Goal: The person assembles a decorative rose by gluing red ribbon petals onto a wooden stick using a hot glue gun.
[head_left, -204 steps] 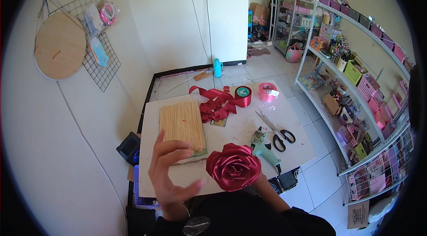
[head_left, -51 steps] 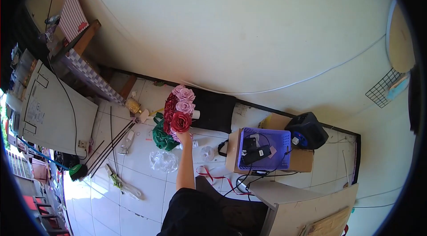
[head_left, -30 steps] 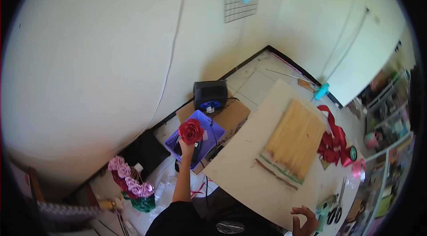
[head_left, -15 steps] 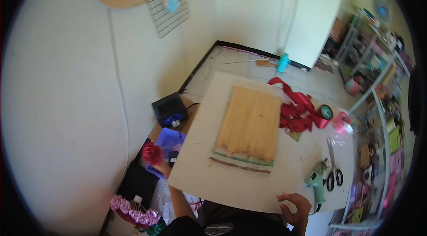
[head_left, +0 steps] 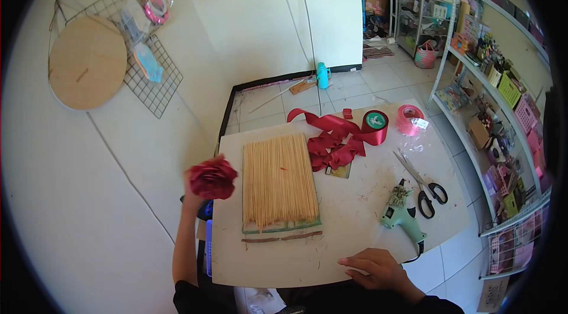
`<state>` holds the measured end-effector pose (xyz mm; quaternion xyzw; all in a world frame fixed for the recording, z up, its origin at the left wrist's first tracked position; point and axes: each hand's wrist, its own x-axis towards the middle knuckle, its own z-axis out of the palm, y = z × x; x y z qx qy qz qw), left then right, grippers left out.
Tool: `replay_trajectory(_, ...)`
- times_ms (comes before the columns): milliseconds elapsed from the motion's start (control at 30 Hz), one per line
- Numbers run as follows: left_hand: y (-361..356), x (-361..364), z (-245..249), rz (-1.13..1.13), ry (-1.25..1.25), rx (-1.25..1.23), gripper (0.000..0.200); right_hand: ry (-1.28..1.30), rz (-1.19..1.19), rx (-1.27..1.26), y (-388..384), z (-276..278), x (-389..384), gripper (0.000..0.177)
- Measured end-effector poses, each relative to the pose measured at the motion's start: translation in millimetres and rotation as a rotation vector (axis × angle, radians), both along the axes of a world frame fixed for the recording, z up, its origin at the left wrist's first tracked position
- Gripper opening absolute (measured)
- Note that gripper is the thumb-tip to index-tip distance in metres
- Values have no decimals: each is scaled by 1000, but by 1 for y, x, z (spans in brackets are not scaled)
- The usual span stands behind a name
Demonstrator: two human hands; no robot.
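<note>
My left hand (head_left: pixel 190 187) is raised at the table's left edge, closed behind a dark red ribbon rose (head_left: pixel 213 178) whose bloom faces me. My right hand (head_left: pixel 373 266) rests at the table's front edge, fingers spread, holding nothing. Between them lies a flat bundle of thin wooden sticks (head_left: pixel 279 181) on a green-edged plastic sheet. Beyond it are loose red ribbon pieces (head_left: pixel 337 151) and a red ribbon roll (head_left: pixel 375 127). A green glue gun (head_left: pixel 402 219) and black-handled scissors (head_left: pixel 421 183) lie to the right, above my right hand.
A pink ribbon roll (head_left: pixel 409 120) sits at the back right of the white table (head_left: pixel 355 219). Loaded shelves (head_left: pixel 497 101) line the right side. A teal bottle (head_left: pixel 322 75) stands on the floor. A round wooden board (head_left: pixel 87 64) hangs on the left wall.
My left hand has risen with the rose from beside the blue basket to above the table's left edge. My right hand has flattened onto the table's front edge. The view has turned right.
</note>
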<state>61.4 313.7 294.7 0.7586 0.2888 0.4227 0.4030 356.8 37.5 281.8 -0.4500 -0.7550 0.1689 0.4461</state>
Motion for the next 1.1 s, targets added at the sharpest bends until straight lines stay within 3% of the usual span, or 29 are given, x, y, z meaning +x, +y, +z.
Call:
replay_trajectory(67, 9, 18, -4, -190, -222, -395, 32, -9, -26, 24, 0, 2, 3, 31)
replay_trajectory(133, 17, 23, -22, -213, -156, -358, 28, -25, -53, 39, -1, 3, 4, 30)
replay_trajectory(200, 22, 28, -34, -292, 13, 57, 23, -40, -56, 35, -1, 4, 4, 31)
replay_trajectory(233, 22, 30, -35, -299, 10, 58, 23, -42, -62, 35, -1, 4, 3, 31)
replay_trajectory(333, 27, 30, -40, -254, 35, -89, 23, -62, -29, 25, 2, 5, -2, 31)
replay_trajectory(500, 52, 13, -41, -335, -215, -493, 16, -36, -8, 19, 5, -2, -7, 33)
replay_trajectory(800, 33, 2, -4, -203, 141, -474, 16, -54, -9, 10, 5, -3, -7, 35)
replay_trajectory(1100, 33, -2, -5, -166, 86, -498, 20, -50, -15, 9, 4, 0, -4, 35)
